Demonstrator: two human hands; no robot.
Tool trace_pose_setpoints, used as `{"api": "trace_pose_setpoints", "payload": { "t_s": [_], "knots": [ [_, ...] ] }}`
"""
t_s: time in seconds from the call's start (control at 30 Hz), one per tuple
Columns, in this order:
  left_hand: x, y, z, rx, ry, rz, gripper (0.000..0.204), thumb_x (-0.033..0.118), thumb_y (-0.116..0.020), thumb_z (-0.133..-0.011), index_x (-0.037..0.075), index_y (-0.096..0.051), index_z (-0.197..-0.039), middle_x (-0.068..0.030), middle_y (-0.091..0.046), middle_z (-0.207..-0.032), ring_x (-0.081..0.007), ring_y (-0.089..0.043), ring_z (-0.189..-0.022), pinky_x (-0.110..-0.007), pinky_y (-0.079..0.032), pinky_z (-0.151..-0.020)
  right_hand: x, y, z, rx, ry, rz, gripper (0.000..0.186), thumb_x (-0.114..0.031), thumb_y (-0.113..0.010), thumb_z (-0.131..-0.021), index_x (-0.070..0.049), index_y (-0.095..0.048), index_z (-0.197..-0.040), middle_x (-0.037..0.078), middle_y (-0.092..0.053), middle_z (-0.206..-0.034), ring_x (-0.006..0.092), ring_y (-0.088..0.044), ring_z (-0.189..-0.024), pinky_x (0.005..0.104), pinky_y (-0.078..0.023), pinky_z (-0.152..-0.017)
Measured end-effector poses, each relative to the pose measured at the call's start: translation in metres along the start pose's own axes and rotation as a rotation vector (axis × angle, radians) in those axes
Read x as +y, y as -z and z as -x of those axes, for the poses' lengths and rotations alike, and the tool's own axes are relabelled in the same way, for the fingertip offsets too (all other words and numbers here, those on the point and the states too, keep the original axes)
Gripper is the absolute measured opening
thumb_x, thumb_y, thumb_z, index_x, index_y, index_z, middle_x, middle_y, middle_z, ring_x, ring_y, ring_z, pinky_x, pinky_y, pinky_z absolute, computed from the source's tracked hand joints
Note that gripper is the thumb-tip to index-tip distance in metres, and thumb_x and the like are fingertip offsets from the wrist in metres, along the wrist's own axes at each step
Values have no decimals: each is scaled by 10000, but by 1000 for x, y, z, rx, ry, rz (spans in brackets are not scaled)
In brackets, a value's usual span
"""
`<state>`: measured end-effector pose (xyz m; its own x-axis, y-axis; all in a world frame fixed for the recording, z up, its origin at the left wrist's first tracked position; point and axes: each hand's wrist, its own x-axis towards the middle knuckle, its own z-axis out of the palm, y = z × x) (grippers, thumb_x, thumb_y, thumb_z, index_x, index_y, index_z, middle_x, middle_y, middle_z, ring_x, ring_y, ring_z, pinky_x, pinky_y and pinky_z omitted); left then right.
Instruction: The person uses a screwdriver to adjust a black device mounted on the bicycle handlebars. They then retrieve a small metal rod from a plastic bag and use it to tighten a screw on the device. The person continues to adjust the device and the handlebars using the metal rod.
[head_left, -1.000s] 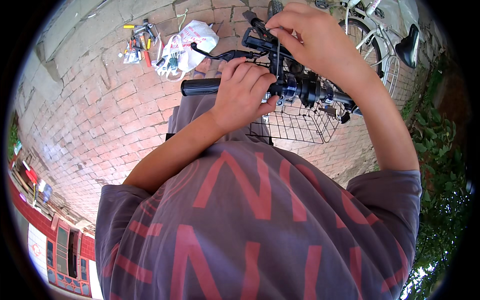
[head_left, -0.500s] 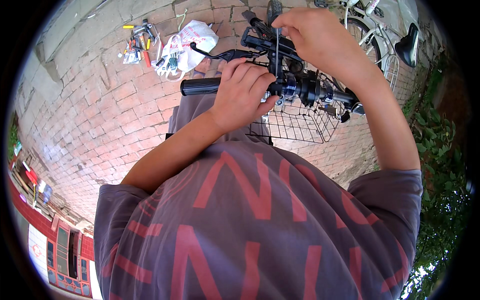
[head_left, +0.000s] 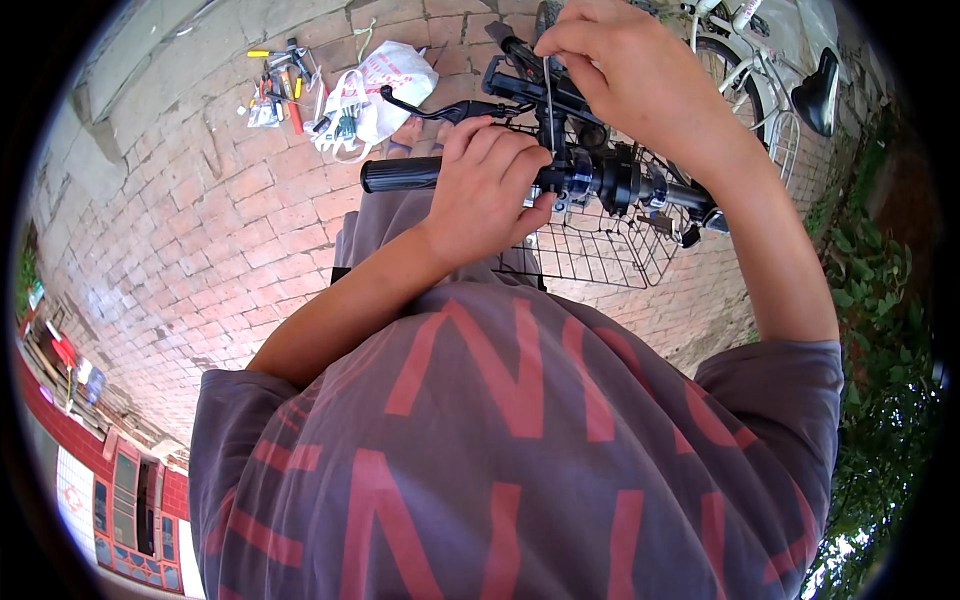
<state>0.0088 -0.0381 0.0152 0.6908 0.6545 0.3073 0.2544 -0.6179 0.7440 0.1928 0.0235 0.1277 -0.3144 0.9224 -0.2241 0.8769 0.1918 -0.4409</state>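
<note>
A black bicycle handlebar with a ribbed grip runs across in front of me. My left hand is closed around the bar just inboard of that grip, its fingers near the base of the black brake lever. Above the bar's middle, my right hand pinches the upper end of a thin metal rod-shaped tool. The tool's shaft points down toward the black clamp parts at the handlebar; its lower tip is hard to make out. My fingers hide the upper end.
A wire basket sits beneath the handlebar. On the brick paving lie a white plastic bag and several hand tools. A white bicycle stands at the far right, and green plants line the right side.
My right hand has shifted slightly up and left, and the tool's upper end has tilted left with it. My left hand stays on the handlebar.
</note>
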Motion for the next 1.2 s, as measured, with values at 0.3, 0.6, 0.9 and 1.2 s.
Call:
{"api": "trace_pose_setpoints", "payload": {
  "t_s": [0.3, 0.6, 0.9, 1.2],
  "knots": [
    [1, 0, 0, -2, 24, 4, 404, 201, -756, -660, 93, -574, -1004, -53, -572, -1008, -234, -525, -991, -452, -343, -982, 6, -6, 1, 67, -32, -7, 123, -104, -600, -825, -4, -637, -765, 191, -600, -835, 377, -604, -801, 448, -494, -729],
    [2, 1, 0, -8, 33, 5, 399, 201, -757, -668, 96, -574, -1007, -51, -577, -1012, -234, -526, -1001, -451, -334, -990, 3, -14, 3, 66, -63, 20, 131, -98, -584, -827, 9, -601, -753, 208, -606, -771, 382, -612, -759, 457, -501, -714],
    [1, 2, 0, -29, 44, 5, 399, 210, -760, -672, 97, -577, -1008, -51, -575, -1016, -235, -524, -1014, -446, -330, -995, 3, -15, 1, 127, -4, -51, 121, -69, -544, -833, 5, -603, -756, 219, -609, -746, 401, -609, -744, 469, -497, -688],
    [0, 1, 0, -20, 28, 16, 410, 206, -760, -672, 94, -574, -1020, -57, -574, -1015, -241, -526, -1010, -450, -335, -989, 2, -15, 2, 72, -24, -135, 94, -31, -522, -829, -3, -611, -843, 202, -624, -806, 390, -616, -802, 450, -496, -734]
  ]
}}
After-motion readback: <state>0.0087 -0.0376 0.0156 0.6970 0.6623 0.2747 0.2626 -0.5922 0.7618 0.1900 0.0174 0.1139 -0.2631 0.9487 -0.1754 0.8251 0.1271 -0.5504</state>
